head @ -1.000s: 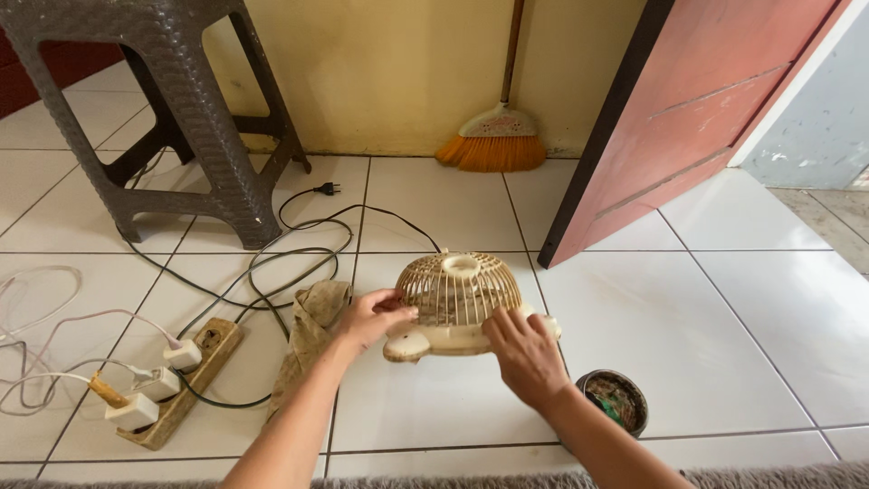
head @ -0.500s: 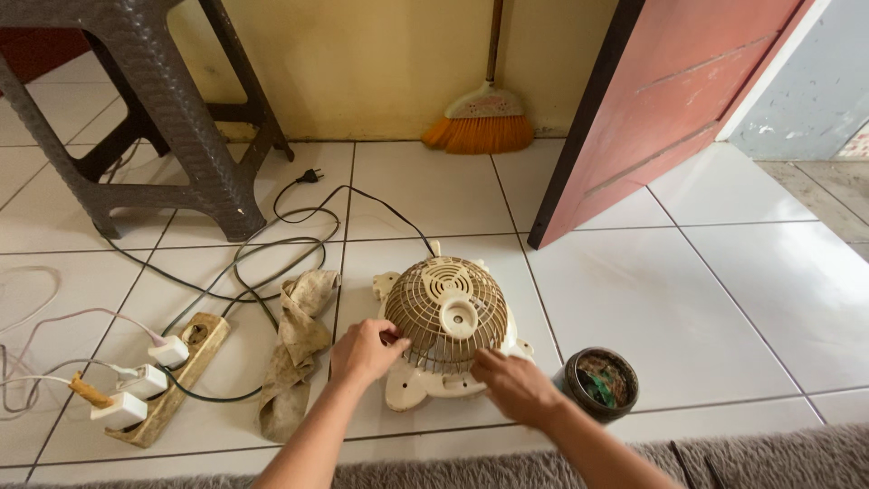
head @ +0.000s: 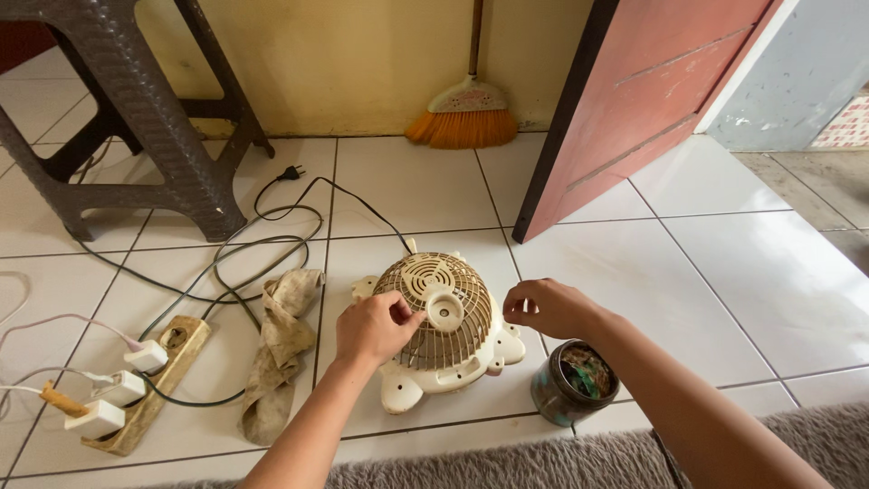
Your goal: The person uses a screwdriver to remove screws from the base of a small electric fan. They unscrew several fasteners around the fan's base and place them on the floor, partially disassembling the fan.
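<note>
My left hand [head: 376, 328] lay on the left side of the small cream fan [head: 444, 326], fingers curled and pressing against its wire grille, thumb and fingertips pinching at the ribs near the round hub at the centre. My right hand [head: 546, 308] hovered just beside the grille's right side, loosely closed with the fingers bent in, holding nothing I could make out; I could not tell whether its fingertips touched the wire.

The fan lay face up on the white tiled floor [head: 724, 272], its grille domed toward me and its lobed cream base spread flat beneath it, close to the near edge of the tiles where a grey shaggy rug [head: 543, 457] began. Just to the right of the fan, under my right wrist, stood a small round dark tin [head: 573, 385] with mixed bits inside, too small to tell apart.

Left of the fan a crumpled beige rag [head: 281, 349] lay along the floor. Farther left sat a yellowish power strip [head: 149, 380] with white plugs in it, and a black cable [head: 262, 249] looped from there toward the fan, its plug lying loose. At the far left stood a dark plastic stool [head: 136, 118]. An orange broom [head: 463, 118] leaned on the yellow wall, beside a red door [head: 652, 100] standing open.
</note>
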